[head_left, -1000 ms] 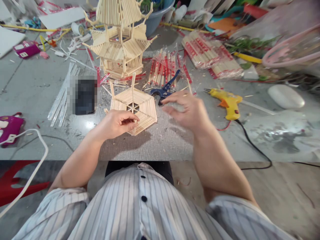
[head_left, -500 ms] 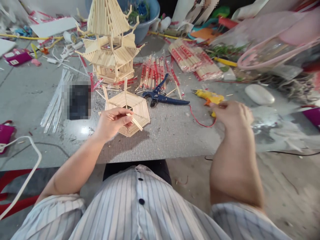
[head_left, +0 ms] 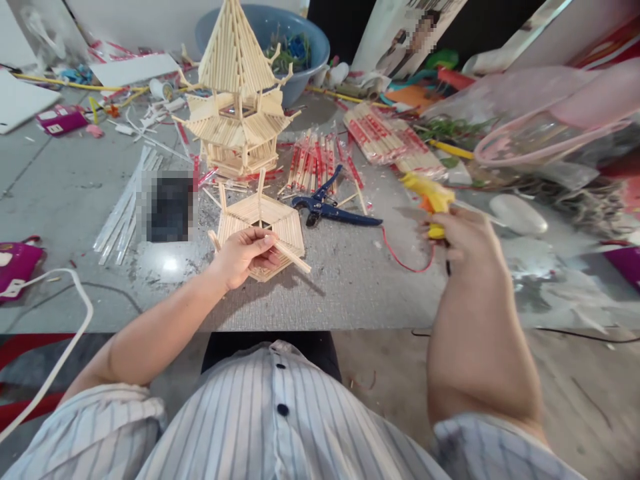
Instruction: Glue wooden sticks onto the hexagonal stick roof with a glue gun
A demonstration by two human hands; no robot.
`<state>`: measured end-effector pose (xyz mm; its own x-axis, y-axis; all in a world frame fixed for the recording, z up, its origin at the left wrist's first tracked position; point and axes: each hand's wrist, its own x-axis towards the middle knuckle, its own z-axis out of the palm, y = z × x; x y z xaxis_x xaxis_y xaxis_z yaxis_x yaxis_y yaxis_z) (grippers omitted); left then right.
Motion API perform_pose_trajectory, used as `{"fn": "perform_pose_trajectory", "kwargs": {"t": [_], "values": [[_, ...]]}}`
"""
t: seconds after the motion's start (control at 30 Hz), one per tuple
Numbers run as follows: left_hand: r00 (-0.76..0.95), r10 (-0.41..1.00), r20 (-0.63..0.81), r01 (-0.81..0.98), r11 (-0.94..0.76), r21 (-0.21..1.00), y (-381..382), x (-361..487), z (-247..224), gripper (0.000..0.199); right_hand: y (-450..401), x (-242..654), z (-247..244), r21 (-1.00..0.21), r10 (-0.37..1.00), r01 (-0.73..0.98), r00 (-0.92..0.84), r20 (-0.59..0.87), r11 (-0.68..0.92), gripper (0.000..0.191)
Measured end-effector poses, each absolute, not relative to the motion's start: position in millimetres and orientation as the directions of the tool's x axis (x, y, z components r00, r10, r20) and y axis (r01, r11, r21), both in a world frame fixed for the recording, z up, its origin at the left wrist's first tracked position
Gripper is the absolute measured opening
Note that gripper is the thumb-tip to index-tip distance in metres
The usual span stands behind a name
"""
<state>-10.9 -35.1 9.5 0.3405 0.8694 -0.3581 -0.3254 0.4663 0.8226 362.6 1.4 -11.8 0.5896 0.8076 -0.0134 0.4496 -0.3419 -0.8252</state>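
My left hand [head_left: 250,257] pinches a short piece of wooden stick [head_left: 294,257] that slants down to the right. Below it on the table lies a flat hexagonal panel of wooden sticks [head_left: 285,223] with a small hole in its middle and a few stick posts rising from its corners; my fingers hide part of it. Off to the right, my right hand [head_left: 465,237] is wrapped round the grip of a yellow hot glue gun [head_left: 433,197], its nozzle toward the upper left. A clear glue stick seems to poke out of the gun's back. The right hand is slightly blurred.
A stick pagoda [head_left: 240,127] stands behind the panel. Blue cutters [head_left: 335,210] lie between the hands, near wrapped chopsticks [head_left: 314,160]. Clear glue sticks [head_left: 125,207] and a blurred-out dark rectangle [head_left: 170,208] are at left. A blue basin [head_left: 315,60] stands behind.
My right hand has closed round the glue gun and lifted it from the table. The left hand still holds the stick, which now points farther right; the view has shifted a little.
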Motion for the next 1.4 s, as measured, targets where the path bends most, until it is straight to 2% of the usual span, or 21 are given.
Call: {"fn": "perform_pose_trajectory", "kwargs": {"t": [0.1, 0.13, 0.17, 0.23, 0.3, 0.43, 0.57, 0.73, 0.83, 1.03, 1.23, 1.4], "values": [[0.326, 0.851, -0.412, -0.363, 0.515, 0.776, -33, -11, 11, 0.016, 11, 338, 3, -0.947, 0.818, 0.253, 0.576, -0.016, -0.196, 0.015], [0.316, 0.848, -0.425, -0.380, 0.523, 0.763, -32, -11, 11, 0.019, 14, 328, 7, -0.987, 0.835, 0.142, 0.550, 0.013, -0.077, 0.021], [0.305, 0.848, -0.434, -0.400, 0.528, 0.749, -32, -10, 11, 0.021, 16, 317, 12, -0.999, 0.866, 0.040, 0.498, 0.043, 0.027, 0.030], [0.288, 0.847, -0.447, -0.445, 0.532, 0.720, -31, -10, 11, 0.025, 17, 293, 16, -0.983, 0.900, -0.042, 0.410, 0.145, 0.178, 0.037], [0.276, 0.845, -0.458, -0.482, 0.533, 0.695, -30, -10, 11, 0.028, 14, 270, 16, -0.967, 0.933, -0.105, 0.303, 0.192, 0.233, 0.039], [0.235, 0.834, -0.499, -0.522, 0.541, 0.659, -27, -9, 10, 0.033, -1, 242, 6, -0.957, 0.982, -0.220, 0.048, 0.181, 0.187, 0.030], [0.201, 0.828, -0.524, -0.559, 0.536, 0.632, -26, -10, 9, 0.035, -11, 240, -5, -0.984, 0.980, -0.119, -0.129, 0.150, 0.135, 0.020], [0.240, 0.816, -0.526, -0.577, 0.555, 0.599, -26, -11, 9, 0.041, -18, 245, -3, -0.980, 0.964, -0.096, -0.189, 0.189, 0.173, 0.027], [0.245, 0.807, -0.537, -0.570, 0.568, 0.594, -26, -12, 8, 0.043, -24, 245, -1, -0.975, 0.945, -0.037, -0.243, 0.219, 0.217, 0.033], [0.246, 0.806, -0.538, -0.597, 0.563, 0.571, -25, -12, 10, 0.047, -26, 245, -4, -0.929, 0.881, 0.052, -0.340, 0.329, 0.367, 0.031], [0.235, 0.813, -0.533, -0.605, 0.551, 0.575, -25, -12, 15, 0.048, -22, 240, 4, -0.719, 0.709, 0.159, -0.405, 0.578, 0.677, 0.034], [0.268, 0.832, -0.486, -0.604, 0.538, 0.587, -26, -13, 13, 0.046, -21, 235, 11, -0.476, 0.537, 0.254, -0.470, 0.700, 0.842, 0.038]]}}
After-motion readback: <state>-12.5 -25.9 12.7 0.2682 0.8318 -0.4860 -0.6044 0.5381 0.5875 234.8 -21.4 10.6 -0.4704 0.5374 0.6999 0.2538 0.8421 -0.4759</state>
